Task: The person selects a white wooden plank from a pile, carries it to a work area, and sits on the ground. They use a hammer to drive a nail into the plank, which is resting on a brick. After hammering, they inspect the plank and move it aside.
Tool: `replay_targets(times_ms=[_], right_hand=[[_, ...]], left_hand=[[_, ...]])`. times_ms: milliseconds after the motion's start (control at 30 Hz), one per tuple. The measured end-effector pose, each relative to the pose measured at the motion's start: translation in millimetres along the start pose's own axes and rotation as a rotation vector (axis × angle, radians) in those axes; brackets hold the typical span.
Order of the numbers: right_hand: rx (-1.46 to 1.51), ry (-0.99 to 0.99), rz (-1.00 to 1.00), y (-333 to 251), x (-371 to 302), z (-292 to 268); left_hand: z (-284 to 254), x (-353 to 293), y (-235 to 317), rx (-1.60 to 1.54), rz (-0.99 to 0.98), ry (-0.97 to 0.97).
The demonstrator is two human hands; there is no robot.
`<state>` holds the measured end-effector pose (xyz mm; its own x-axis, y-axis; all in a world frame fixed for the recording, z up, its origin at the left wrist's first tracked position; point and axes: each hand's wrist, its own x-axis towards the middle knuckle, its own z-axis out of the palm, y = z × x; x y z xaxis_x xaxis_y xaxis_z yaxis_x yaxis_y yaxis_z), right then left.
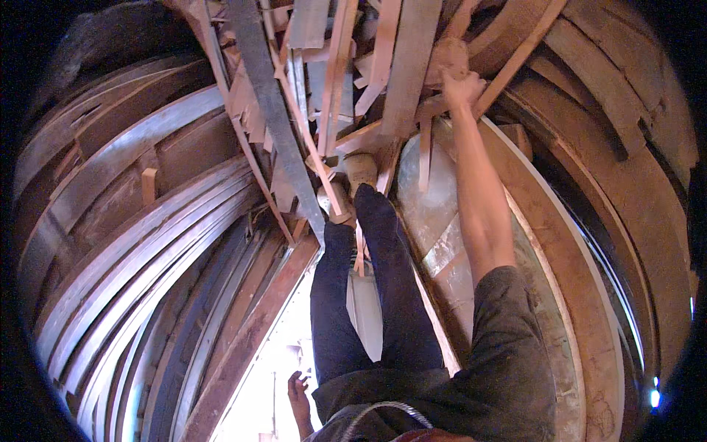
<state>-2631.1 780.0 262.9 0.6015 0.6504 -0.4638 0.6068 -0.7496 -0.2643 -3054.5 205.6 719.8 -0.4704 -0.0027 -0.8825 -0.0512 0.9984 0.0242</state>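
My right arm reaches far forward, and my right hand [462,90] is closed on a wooden piece [451,57] among a pile of loose offcuts. The wood's full length is hard to make out there. A slanting wooden strip [523,55] runs just beside that hand, and a broad plank [411,70] lies to its left. Low at my left side hangs my left hand [299,398], its fingers loosely bent and apart, with nothing seen in them.
Stacked boards [147,272] lean along the left, beside a slanting beam [247,339]. A long dark plank [272,110] crosses the offcuts near my feet [361,171]. On the right lean large panels [549,214] and more boards [600,96].
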Motion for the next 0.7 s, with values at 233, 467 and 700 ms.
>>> replay_targets(times_ms=[233,467,700], right_hand=[[1.417,-0.427,0.355,35,-90,-77],[1.634,-0.592,0.461,78,-196,-125],[1.087,-0.979,0.052,8,-341,-184]], left_hand=[[2,-26,-46,-0.006,-0.030,-0.075],[39,-55,-44,-0.003,0.218,-0.065],[53,-53,-19,-0.361,0.193,0.136]])
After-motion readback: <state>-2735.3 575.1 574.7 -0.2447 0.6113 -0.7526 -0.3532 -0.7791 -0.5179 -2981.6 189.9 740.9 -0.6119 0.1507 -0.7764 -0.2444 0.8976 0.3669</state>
